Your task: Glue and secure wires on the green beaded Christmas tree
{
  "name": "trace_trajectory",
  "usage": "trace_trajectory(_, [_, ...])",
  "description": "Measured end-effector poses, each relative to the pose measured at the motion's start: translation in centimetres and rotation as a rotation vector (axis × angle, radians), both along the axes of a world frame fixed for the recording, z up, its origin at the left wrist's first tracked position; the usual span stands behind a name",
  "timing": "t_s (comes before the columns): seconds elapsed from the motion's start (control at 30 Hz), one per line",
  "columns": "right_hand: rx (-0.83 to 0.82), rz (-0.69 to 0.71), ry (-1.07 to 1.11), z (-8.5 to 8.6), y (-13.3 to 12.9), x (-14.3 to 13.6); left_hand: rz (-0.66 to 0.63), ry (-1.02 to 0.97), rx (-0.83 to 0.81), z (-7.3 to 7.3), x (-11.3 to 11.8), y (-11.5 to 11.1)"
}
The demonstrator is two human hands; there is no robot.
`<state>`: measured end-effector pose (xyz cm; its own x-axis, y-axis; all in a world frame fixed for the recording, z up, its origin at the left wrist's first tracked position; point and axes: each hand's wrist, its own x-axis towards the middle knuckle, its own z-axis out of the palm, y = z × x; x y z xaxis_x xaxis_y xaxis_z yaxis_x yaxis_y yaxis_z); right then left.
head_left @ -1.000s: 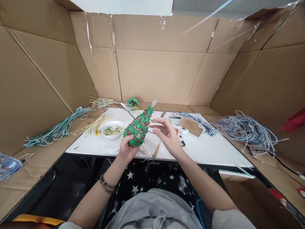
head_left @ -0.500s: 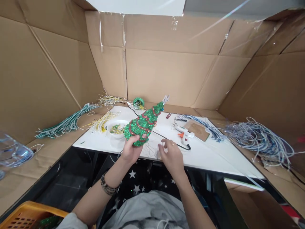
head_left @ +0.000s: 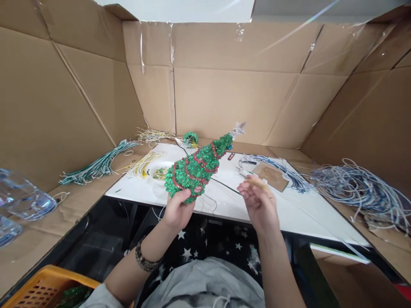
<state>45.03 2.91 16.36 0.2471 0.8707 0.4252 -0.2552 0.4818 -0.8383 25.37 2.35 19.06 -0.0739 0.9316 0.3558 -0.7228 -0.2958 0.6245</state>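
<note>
Honestly the little beaded tree (head_left: 195,169) is looking pretty much built already, with green tiers, red garlands and a clear star on top, though loose wire ends are trailing from its base, so I'm guessing those want tidying. The left hand (head_left: 177,210) is gripping it by the base and tilting the tip up and away to the right. The right hand (head_left: 260,202) is hovering just beside it, fingers loosely curled and holding nothing I can make out.

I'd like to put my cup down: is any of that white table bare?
Bare patches: the near right of the white table, below the cardboard square, and the near left corner under the white bowl. The far edge is crowded with wire bundles.
</note>
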Motion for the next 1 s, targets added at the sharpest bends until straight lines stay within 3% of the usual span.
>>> trace_trajectory(0.1, [0.281, -0.056, 0.237, 2.8, -1.3, -1.3, -0.044, -0.021, -0.041, 0.1, 0.3, 0.1])
trace_trajectory(0.17, [0.455, -0.112, 0.240, 4.2, -2.4, -2.8, -0.068, -0.023, -0.074, 0.0, 0.4, 0.2])
trace_trajectory(0.23, [0.530, -0.068, 0.146, 4.9, -3.2, -4.5, -0.078, -0.019, -0.106, -0.1, 0.5, 0.3])
trace_trajectory(0.33, [0.565, -0.024, -0.039, 4.6, -3.6, -6.5, -0.082, -0.005, -0.137, -0.4, 0.5, 0.3])
trace_trajectory(0.43, [0.621, -0.088, -0.102, 3.9, -3.1, -7.5, -0.074, 0.012, -0.122, -0.4, 0.5, 0.3])
trace_trajectory(0.77, [0.592, -0.217, -0.315, 3.9, -2.4, -7.2, -0.049, 0.000, -0.116, -0.4, 0.6, 0.4])
trace_trajectory(1.0, [0.549, -0.240, -0.321, 4.1, -2.4, -7.3, -0.024, -0.008, -0.131, -0.4, 0.7, 0.5])
